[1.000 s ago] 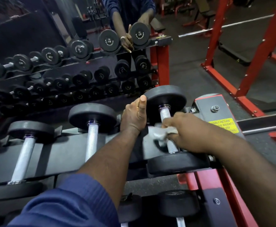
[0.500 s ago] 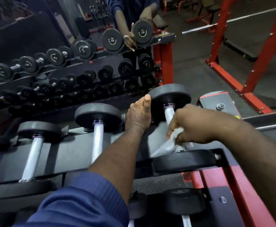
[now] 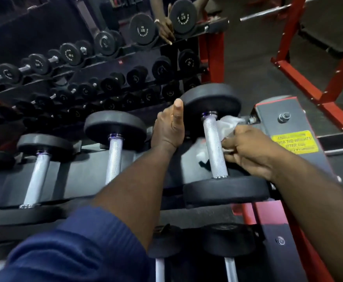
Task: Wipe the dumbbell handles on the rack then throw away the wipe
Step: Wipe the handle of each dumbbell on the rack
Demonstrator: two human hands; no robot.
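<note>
Wiping: right hand [image 3: 252,151] now beside the rightmost handle [image 3: 214,147], no more wrapped around it as a second ago.
Wipe [image 3: 227,127]: pinched in the closed right fingers, touching the handle's right side.
Left hand [image 3: 169,127]: open, thumb up, resting on the rack [image 3: 75,178].
Meaning: this handle seems nearly finished; other handles left of it not yet wiped.

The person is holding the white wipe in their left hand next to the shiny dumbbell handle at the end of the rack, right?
Not quite. The head view shows the white wipe in the right hand, beside the shiny dumbbell handle at the end of the rack. The left hand holds no wipe; it rests on the rack between two dumbbells.
</note>
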